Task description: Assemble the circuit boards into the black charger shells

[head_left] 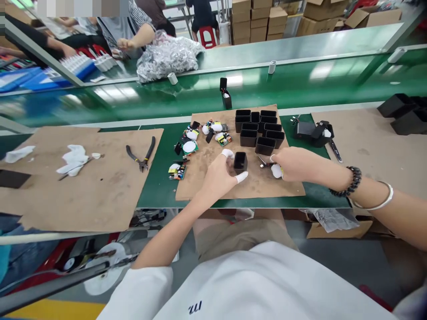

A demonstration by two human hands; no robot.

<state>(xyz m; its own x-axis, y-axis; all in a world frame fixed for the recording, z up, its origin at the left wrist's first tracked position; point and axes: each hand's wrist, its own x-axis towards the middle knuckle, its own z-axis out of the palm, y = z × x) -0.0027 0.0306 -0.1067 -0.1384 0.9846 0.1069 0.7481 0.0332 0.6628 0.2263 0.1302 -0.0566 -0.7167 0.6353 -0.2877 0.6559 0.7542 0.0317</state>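
Observation:
My left hand (220, 174), with white finger covers on thumb and a fingertip, is closed around an upright open-topped black plastic case (240, 163) on the cardboard. To its right, my right hand (292, 163) is closed on a small circuit board (276, 171) with a white blob on it, partly hidden by the fingers. A thin metallic piece shows beside its fingertips. Just behind my hands, several empty black cases (266, 145) stand in a cluster. Left of them lie several circuit boards (190, 147) with white and yellow parts.
Cutting pliers (142, 155) and white scraps (74, 159) lie on the left cardboard (110, 195). Filled black cases (305, 130) and a black-handled tool (335, 151) sit at right. A lidded case (226, 95) stands on the green conveyor (253, 91). Co-workers sit beyond it.

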